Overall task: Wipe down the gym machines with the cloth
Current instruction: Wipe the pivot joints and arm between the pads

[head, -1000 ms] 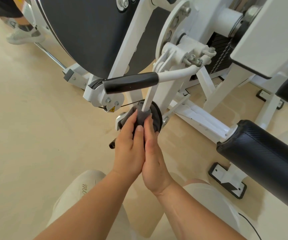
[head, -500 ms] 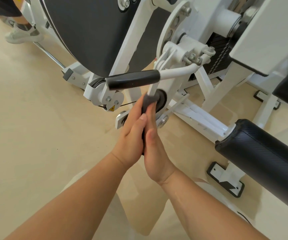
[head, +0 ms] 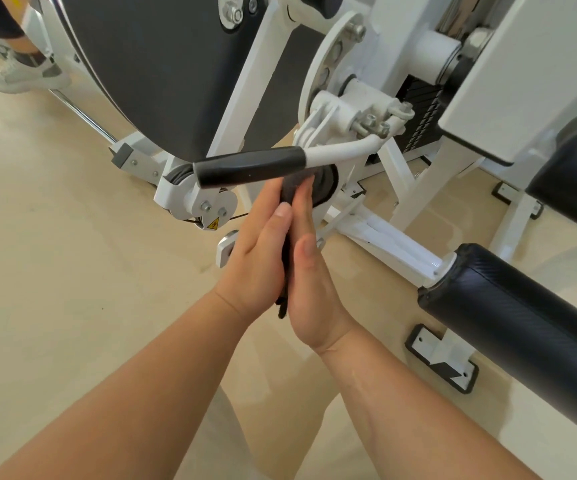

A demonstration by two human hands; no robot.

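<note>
The white gym machine fills the upper part of the view. My left hand and my right hand are pressed palm to palm with straight fingers, and a dark grey cloth is sandwiched between them. The cloth's top edge shows above my fingertips and its lower end hangs out near my wrists. My fingertips reach just under the black handle grip, beside a black round hub. The thin white bar that the cloth wraps is hidden by my hands.
A black padded roller juts in from the right, above a white foot plate on the beige floor. A large dark shroud stands behind the handle. Another person's white shoe is at the top left.
Both hands, with the cloth between them, have slid up along the thin white bar from the low black hub to just under the black handle grip.
</note>
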